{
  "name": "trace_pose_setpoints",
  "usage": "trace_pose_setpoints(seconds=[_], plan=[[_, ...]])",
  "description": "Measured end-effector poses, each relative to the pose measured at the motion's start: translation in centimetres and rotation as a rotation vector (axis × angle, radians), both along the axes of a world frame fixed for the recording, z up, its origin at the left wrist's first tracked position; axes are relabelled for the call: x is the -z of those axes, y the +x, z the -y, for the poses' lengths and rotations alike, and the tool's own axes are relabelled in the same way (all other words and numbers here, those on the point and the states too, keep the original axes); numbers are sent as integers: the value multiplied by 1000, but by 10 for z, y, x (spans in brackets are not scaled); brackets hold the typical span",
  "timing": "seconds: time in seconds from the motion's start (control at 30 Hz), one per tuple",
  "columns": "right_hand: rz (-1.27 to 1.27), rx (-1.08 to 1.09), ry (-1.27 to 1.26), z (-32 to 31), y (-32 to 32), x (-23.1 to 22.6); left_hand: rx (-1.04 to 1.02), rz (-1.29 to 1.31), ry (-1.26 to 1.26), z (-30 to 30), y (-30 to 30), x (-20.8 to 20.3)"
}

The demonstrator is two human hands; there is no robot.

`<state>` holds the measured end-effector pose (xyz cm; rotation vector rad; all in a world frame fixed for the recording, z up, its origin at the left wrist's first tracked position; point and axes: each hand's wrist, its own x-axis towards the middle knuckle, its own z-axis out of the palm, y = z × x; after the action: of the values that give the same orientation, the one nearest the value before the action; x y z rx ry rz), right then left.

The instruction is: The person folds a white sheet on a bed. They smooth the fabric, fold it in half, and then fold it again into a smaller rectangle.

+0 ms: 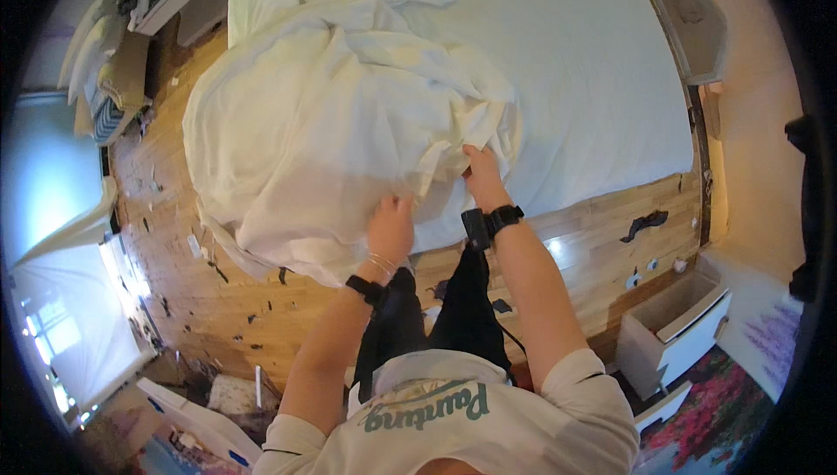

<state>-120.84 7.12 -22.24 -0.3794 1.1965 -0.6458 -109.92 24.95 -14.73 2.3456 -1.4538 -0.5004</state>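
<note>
A bulky white duvet (288, 126) lies bunched over the left half of the bed, its left and near edges hanging down. Both of my hands are at its near right part. My left hand (391, 229) has its fingers curled closed on the cloth. A little farther and to the right, my right hand (484, 174) grips a gathered fold of the same duvet, thumb and fingers closed around it. What lies inside the folds is hidden. To the right, a smooth white fitted sheet (602, 100) covers the mattress.
Scraps and dark bits litter the wooden floor (196, 301), with a black cloth (645, 226) at the right. An open white drawer unit (676, 327) stands at the lower right. Bedding and furniture (118, 65) fill the upper left; a white curtain (78, 301) hangs at the left.
</note>
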Motion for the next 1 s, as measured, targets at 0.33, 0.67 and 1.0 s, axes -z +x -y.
trace_pose_setpoints(seconds=[0.33,0.67,1.0], plan=[[-96,-302,128,-54,-140,-6,152,-12,447,-99,-45,18],[-782,-425,-564,49,-142,138,88,344,-1,14,-88,6],[-485,-624,-402,72,-122,82,-7,296,101,31,-94,25]])
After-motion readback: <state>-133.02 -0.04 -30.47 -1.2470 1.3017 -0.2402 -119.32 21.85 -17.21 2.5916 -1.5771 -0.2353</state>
